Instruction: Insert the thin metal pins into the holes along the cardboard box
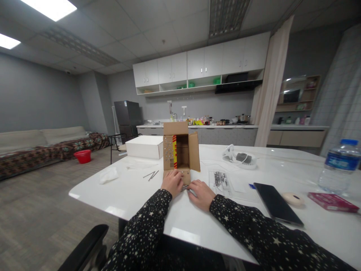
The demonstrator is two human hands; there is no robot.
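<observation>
An open cardboard box (182,150) lies on its side on the white table, its opening facing me and its flaps spread out. Small dots or beads are scattered over the left flap (168,152) and the front flap (186,177). My left hand (172,182) is at the left edge of the front flap, fingers bent over it and seemingly gripping it. Close by on the right, my right hand (201,194) has its fingers closed round a small greyish thing, mostly hidden. Some thin metallic thing (184,187) shows between the hands.
Thin dark rods (152,175) lie left of the box, near a white carton (145,146) and crumpled tissue (109,175). To the right are a clear case of small parts (220,180), a white fan-like device (242,159), a phone (278,203), a pink box (332,202) and a water bottle (340,165).
</observation>
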